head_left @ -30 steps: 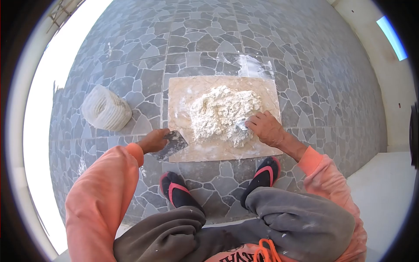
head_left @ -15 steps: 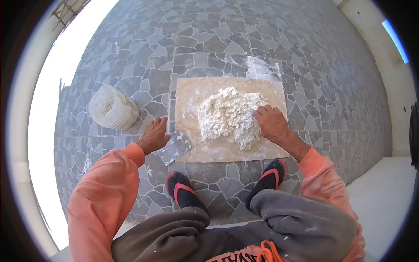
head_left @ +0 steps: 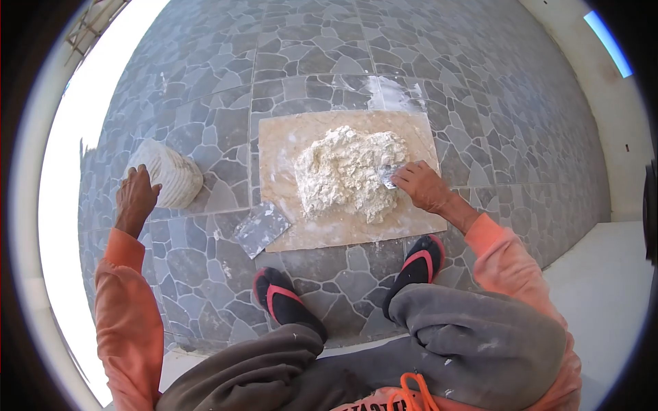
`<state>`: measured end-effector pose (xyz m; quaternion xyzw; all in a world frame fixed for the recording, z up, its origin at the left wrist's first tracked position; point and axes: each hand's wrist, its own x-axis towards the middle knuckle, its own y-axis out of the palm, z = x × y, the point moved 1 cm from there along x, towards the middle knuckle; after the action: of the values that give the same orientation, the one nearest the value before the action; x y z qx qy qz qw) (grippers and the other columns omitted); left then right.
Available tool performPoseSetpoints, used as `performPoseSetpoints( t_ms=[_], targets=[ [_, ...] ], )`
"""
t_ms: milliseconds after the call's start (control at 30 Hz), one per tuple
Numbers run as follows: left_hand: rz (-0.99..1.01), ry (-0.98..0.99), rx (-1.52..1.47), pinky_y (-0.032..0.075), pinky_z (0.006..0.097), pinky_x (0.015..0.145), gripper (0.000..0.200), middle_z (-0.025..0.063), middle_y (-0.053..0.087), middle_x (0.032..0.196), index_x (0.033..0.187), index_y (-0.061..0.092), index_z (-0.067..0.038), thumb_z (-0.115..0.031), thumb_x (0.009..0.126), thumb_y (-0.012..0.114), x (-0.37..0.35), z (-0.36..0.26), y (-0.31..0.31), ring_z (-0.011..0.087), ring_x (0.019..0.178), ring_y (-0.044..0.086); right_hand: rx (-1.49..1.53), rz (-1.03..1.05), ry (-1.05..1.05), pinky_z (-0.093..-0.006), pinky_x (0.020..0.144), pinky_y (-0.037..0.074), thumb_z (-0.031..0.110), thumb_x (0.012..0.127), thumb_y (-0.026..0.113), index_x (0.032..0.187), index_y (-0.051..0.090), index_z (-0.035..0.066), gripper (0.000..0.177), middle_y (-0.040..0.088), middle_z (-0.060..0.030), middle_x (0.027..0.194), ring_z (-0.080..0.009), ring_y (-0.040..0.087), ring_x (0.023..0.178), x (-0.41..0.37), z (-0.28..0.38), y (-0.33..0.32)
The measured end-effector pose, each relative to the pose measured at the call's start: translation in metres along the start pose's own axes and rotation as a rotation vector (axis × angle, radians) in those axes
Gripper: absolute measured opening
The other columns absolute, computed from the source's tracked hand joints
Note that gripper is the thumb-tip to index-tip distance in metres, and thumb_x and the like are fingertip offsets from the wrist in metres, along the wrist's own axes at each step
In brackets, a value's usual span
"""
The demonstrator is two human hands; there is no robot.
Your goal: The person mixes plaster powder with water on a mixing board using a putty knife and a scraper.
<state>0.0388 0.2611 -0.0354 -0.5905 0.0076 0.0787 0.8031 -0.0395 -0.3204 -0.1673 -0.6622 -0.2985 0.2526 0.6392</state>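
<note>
A whitish, ribbed, round container [head_left: 177, 179] stands on the left. My left hand [head_left: 138, 195] is at its near left rim, fingers bent over the edge and thumb apart on the near side; the fingertips are partly hidden. My right hand [head_left: 426, 188] grips a small metal scraper [head_left: 388, 175], whose blade touches the right side of a heap of lumpy white paste [head_left: 349, 171]. Its handle is hidden in my fist. The heap sits on a beige board [head_left: 277, 147]. A flat grey plate smeared with white [head_left: 262, 229] lies at the board's near left corner.
Stone-patterned grey tiles [head_left: 308, 51] surround the board. White smears [head_left: 401, 94] mark the floor behind it. My feet in black and red sandals [head_left: 286, 301] are close to the board's near edge. A pale wall rises at the right.
My left hand has moved left from beside the grey plate to the container. My right hand stays by the heap, and the scraper blade shows more clearly. The view has shifted slightly.
</note>
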Motion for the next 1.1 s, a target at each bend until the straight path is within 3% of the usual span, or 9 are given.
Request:
performPoseSetpoints(
  t_ms=[100,200,300,400,500,600,700,800,1100],
  targets=[
    [-0.03,0.08,-0.029,0.051,0.0503,0.078,0.026,0.021,0.063,0.102,0.1,0.059,-0.001,-0.021,0.087,0.07,-0.001,0.011,0.022,0.0416,0.094,0.063,-0.054,0.075,-0.019,-0.0369,0.083,0.043,0.011,0.085,0.056,0.112,0.065,0.01,0.028,0.063,-0.0031,0.101,-0.0198,0.057,0.099,0.002,0.001,-0.005],
    [-0.023,0.059,-0.069,0.051,0.0499,0.078,0.025,0.0216,0.062,0.103,0.101,0.061,-0.001,-0.021,0.088,0.069,0.001,0.016,0.024,0.0419,0.097,0.064,-0.105,0.12,0.015,-0.0369,0.082,0.043,0.012,0.085,0.057,0.106,0.065,0.01,0.022,0.062,-0.0034,0.097,-0.0198,0.058,0.097,0.009,0.004,-0.031],
    [-0.123,0.1,-0.104,0.051,0.0483,0.076,0.027,0.022,0.064,0.104,0.106,0.062,-0.001,-0.02,0.088,0.069,-0.005,0.017,0.028,0.0371,0.084,0.068,-0.094,0.053,-0.041,-0.0374,0.081,0.043,0.013,0.085,0.057,0.1,0.063,0.009,0.017,0.06,-0.0035,0.094,-0.0199,0.058,0.095,0.014,0.024,-0.043],
    [-0.026,-0.014,-0.527,0.053,0.0418,0.061,0.032,0.0207,0.065,0.102,0.109,0.061,0.002,-0.022,0.089,0.067,-0.001,0.012,0.036,0.0295,0.062,0.068,-0.126,0.055,-0.11,-0.0389,0.08,0.043,0.015,0.085,0.056,0.093,0.064,0.009,0.013,0.059,-0.0031,0.092,-0.02,0.057,0.092,0.001,0.038,-0.025],
    [-0.107,0.045,-0.564,0.051,0.0372,0.05,0.036,0.0216,0.067,0.107,0.113,0.06,0.003,-0.022,0.089,0.067,0.007,0.018,0.05,0.023,0.047,0.064,-0.141,0.138,-0.151,-0.0387,0.081,0.042,0.016,0.085,0.055,0.091,0.065,0.009,0.013,0.059,-0.0026,0.091,-0.0192,0.057,0.092,-0.006,0.039,-0.014],
    [-0.067,-0.01,-0.609,0.054,0.0368,0.058,0.038,0.0211,0.07,0.099,0.115,0.062,0.003,-0.024,0.089,0.068,-0.001,0.007,0.038,0.0239,0.05,0.065,-0.16,0.222,-0.179,-0.0373,0.082,0.041,0.017,0.086,0.056,0.093,0.065,0.009,0.014,0.057,-0.0018,0.092,-0.0179,0.055,0.093,-0.004,0.031,-0.016],
    [0.086,-0.128,-0.728,0.053,0.0355,0.053,0.043,0.0194,0.071,0.084,0.121,0.061,0.005,-0.024,0.089,0.067,0.006,0.007,0.048,0.023,0.048,0.065,-0.176,0.225,-0.234,-0.0368,0.081,0.041,0.017,0.085,0.057,0.091,0.064,0.011,0.011,0.057,-0.0013,0.091,-0.0178,0.055,0.092,0.0,0.021,-0.017],
    [0.05,-0.1,-0.78,0.052,0.0347,0.048,0.046,0.0178,0.069,0.074,0.124,0.059,0.006,-0.023,0.089,0.066,0.005,0.003,0.05,0.0222,0.047,0.065,-0.182,0.262,-0.245,-0.0372,0.081,0.042,0.016,0.084,0.058,0.09,0.065,0.011,0.011,0.059,-0.0007,0.092,-0.018,0.056,0.094,0.002,0.014,-0.022],
    [-0.017,-0.025,-0.623,0.051,0.0385,0.06,0.031,0.0153,0.066,0.064,0.091,0.069,0.001,-0.03,0.09,0.063,0.009,0.007,0.059,0.0223,0.051,0.066,-0.103,0.263,0.013,-0.0393,0.081,0.044,0.013,0.083,0.059,0.095,0.064,0.011,0.013,0.062,-0.0021,0.094,-0.0203,0.059,0.098,0.016,0.016,-0.056]
  ],
)
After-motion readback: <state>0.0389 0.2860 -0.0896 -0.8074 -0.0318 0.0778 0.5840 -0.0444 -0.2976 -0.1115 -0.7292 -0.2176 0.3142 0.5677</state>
